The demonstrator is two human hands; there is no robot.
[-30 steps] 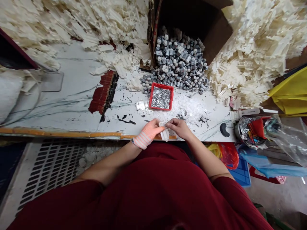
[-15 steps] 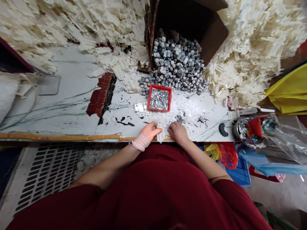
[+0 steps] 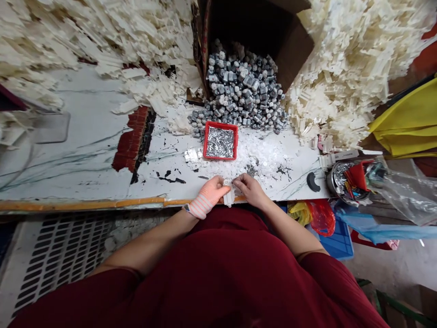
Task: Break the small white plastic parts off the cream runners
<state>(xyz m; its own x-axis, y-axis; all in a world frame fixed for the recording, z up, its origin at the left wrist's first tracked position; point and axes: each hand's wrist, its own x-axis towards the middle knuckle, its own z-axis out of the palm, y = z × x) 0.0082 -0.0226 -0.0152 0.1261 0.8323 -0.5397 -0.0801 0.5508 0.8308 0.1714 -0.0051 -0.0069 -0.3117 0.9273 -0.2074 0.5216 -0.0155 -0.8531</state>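
Grip of left hand: gloved thumb and fingers pinched on whitish plastic part, lower centre of frame. Right hand: fingertips bunched at its upper end; cannot tell whether gripping. Part judged light, stiff, slightly slippery; hold by long sides. Farther, right of frame: pale strip, small print illegible.

Left of your orange-striped gloved left hand, you can pass over white marble-patterned tabletop. Ahead, a square red plastic tray blocks you, heaped grey-and-white cylindrical parts behind it.
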